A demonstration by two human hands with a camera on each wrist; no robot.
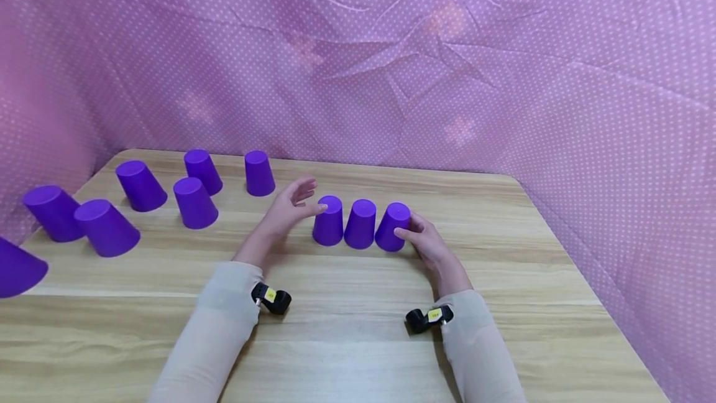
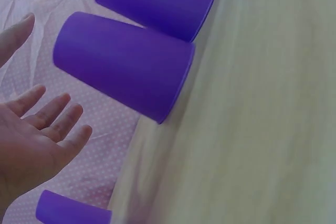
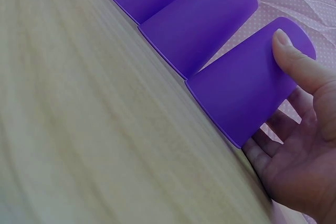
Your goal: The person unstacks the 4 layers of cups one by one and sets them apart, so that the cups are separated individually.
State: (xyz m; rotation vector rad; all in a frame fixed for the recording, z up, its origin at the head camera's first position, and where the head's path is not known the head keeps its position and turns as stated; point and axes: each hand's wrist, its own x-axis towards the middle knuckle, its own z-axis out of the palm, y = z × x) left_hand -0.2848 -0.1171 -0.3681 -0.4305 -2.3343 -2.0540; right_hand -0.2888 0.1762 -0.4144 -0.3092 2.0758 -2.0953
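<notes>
Three purple cups stand upside down in a short row mid-table: a left cup [image 1: 328,221], a middle cup [image 1: 360,224] and a right cup [image 1: 393,227]. My right hand [image 1: 427,240] holds the right cup, with the thumb on its near side and the fingers round behind, as the right wrist view shows on the same cup [image 3: 247,82]. Just left of the row is my left hand [image 1: 289,207], thumb and fingers spread. In the left wrist view a gap separates that hand [image 2: 37,140] from the nearest cup [image 2: 126,64].
Several more inverted purple cups, among them a back cup [image 1: 259,173] and a nearer cup [image 1: 195,203], stand spread over the left side of the wooden table [image 1: 347,341]. One cup [image 1: 17,268] is cut off by the left edge. A pink dotted cloth [image 1: 391,79] hangs behind.
</notes>
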